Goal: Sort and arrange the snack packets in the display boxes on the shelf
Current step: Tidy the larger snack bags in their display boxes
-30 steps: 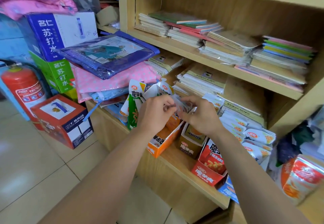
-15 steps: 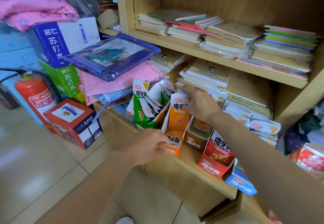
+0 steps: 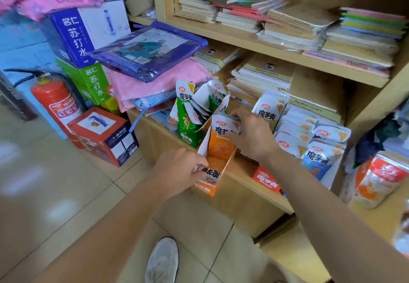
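filling most of the view, a wooden shelf point(image 3: 243, 35) carries flat stacks of notebooks point(image 3: 298, 23) on its upper board and more paper stacks behind the snacks on its lower board. left of it stand a blue and white carton point(image 3: 88, 30) on a green carton point(image 3: 90, 81), with a purple plastic-wrapped pack point(image 3: 150, 50) lying on pink dotted fabric point(image 3: 155, 83) beside them. on the tiled floor a red fire extinguisher point(image 3: 55, 103) stands next to a red box point(image 3: 104, 134). on the lower board, a heap of blue and white packets point(image 3: 314, 141) lies at the right, near a red display box point(image 3: 265, 177) at the front edge. a green display box point(image 3: 188, 127) stands upright with packets poking out at loose angles. just to its right is the orange display box point(image 3: 212, 172), its front end jutting past the shelf's edge. the right hand point(image 3: 252, 134) has fingers and thumb curled round the tops of the orange packets point(image 3: 221, 143) standing upright inside that box. the left hand point(image 3: 179, 167) grips the box's low front wall, fingers curled over it. a pale shoe point(image 3: 162, 260) shows on the floor below.
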Demonstrator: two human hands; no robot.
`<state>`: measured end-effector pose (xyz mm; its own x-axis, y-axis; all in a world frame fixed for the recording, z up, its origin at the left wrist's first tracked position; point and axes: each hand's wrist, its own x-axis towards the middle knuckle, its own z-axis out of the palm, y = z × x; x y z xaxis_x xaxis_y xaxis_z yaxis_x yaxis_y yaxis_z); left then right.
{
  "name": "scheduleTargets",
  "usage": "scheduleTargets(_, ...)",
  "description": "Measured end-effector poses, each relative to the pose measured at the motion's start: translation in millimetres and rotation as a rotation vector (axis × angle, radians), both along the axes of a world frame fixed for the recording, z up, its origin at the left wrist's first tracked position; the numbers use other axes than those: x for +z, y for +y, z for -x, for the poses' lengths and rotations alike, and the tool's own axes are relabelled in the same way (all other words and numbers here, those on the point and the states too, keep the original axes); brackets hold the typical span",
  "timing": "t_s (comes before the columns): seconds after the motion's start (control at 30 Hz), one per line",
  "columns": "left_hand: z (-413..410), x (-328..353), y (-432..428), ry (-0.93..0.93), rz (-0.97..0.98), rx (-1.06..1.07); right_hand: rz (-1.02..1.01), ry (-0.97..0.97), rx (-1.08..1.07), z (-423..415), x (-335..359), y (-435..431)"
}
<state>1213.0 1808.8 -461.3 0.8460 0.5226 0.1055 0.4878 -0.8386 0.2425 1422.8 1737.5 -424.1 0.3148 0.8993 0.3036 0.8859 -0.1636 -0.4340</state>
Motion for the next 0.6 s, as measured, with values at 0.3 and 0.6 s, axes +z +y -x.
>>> scheduleTargets(0.3,-32,-15,7,0.149,-0.031,-0.11,-0.091,0.032,0.077,4,-4,-16)
scheduleTargets(0.6,-29,-37,3,0.208,-0.159,-0.005,-0.128,0.031,0.097,15,-11,-36)
